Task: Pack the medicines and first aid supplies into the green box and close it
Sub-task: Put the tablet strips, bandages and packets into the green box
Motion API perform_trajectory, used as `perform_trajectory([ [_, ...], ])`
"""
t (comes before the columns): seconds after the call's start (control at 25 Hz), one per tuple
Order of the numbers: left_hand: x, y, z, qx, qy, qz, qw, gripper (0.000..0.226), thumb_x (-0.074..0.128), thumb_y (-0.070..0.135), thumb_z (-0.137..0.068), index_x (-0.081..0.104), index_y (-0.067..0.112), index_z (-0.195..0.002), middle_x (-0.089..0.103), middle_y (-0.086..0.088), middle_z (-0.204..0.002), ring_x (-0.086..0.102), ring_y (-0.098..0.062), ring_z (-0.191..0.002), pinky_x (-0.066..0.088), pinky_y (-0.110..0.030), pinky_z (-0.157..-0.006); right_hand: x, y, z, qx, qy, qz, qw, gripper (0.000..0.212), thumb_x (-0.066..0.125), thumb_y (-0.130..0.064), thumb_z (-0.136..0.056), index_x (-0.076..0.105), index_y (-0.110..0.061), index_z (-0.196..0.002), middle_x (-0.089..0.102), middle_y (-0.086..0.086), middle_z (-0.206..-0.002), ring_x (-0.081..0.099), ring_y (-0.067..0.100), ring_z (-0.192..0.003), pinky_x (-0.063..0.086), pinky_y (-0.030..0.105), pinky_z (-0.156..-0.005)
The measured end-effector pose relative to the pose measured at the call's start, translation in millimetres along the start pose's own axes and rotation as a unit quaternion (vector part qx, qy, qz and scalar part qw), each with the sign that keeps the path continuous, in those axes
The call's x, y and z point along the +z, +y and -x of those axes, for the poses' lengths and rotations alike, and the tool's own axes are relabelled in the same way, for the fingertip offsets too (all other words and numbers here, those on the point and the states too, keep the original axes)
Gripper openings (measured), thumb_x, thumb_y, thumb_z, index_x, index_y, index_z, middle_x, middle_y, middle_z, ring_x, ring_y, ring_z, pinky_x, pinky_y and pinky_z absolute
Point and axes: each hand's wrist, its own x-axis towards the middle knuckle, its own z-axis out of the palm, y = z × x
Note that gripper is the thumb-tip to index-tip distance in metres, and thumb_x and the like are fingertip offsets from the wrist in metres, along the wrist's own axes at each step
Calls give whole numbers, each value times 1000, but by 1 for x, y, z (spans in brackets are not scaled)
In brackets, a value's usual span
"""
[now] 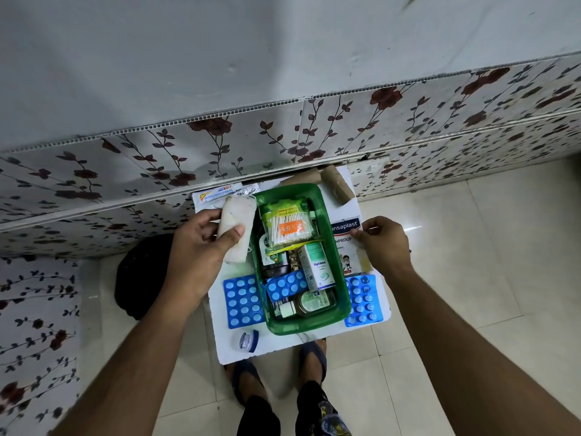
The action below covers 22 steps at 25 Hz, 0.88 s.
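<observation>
The green box [341,287] stands open on a small white table [276,347]. Inside lie a cotton swab pack [287,226], an Optibex carton [316,265], a blue pill strip [286,286] and small bottles [309,305]. My left hand [196,250] holds a white gauze roll [235,228] just left of the box. My right hand [382,243] pinches the edge of a Hansaplast packet [345,243] lying right of the box. Blue pill strips rest on the left [242,302] and right [363,300] of the box.
Two brown bandage rolls [334,184] lie behind the box, flat sachets [220,193] at the back left, and a small blue-capped jar [248,340] near the table's front. A floral-papered ledge [283,136] runs behind. A black bag [138,278] sits on the floor, left.
</observation>
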Motion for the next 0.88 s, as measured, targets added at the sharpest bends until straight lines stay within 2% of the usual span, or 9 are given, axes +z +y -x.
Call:
perform_trajectory([
  [0.16,0,-1,2,-2,0,7,1000,32,73,8,-83,66,11,-114,75,-5,-98,73,-17,-83,56,-34,-73,-4,1,-4,6,-4,-56,998,19,72,-20,-87,57,-17,-76,72,15,-89,72,33,-86,58,55,-80],
  [0.4,-3,-3,6,-8,2,16,1000,23,72,9,-84,68,19,-104,75,-2,-100,72,-14,-86,55,-32,-73,-14,-7,0,1,31,-91,995,11,63,-18,-94,55,-13,-99,70,12,-103,71,32,-94,60,52,-81],
  [0.56,-5,1,12,-14,27,7,1000,18,70,10,-85,71,18,-101,76,-2,-98,72,-19,-87,56,-35,-76,-28,-23,14,-28,83,-178,980,13,63,-17,-94,56,-18,-105,72,9,-99,72,25,-87,60,49,-79],
  [0.64,1,5,20,-24,38,3,999,17,70,10,-85,70,16,-101,76,-2,-93,73,-19,-84,56,-33,-71,-31,-33,24,-36,81,-218,972,12,62,-15,-94,56,-19,-104,71,6,-93,72,21,-83,61,44,-76],
  [0.76,24,8,40,-44,20,-115,992,18,74,18,-82,61,20,-95,75,-1,-86,73,-21,-78,56,-34,-63,-27,-41,39,-48,66,-232,969,12,63,-14,-94,55,-22,-98,71,6,-87,71,22,-79,58,42,-73],
  [0.88,51,7,57,-12,-44,-307,951,32,70,25,-83,47,23,-104,67,1,-88,67,-24,-80,51,-34,-64,-21,-40,44,-41,55,-234,970,13,63,-14,-94,55,-19,-103,71,7,-88,72,25,-80,58,41,-71],
])
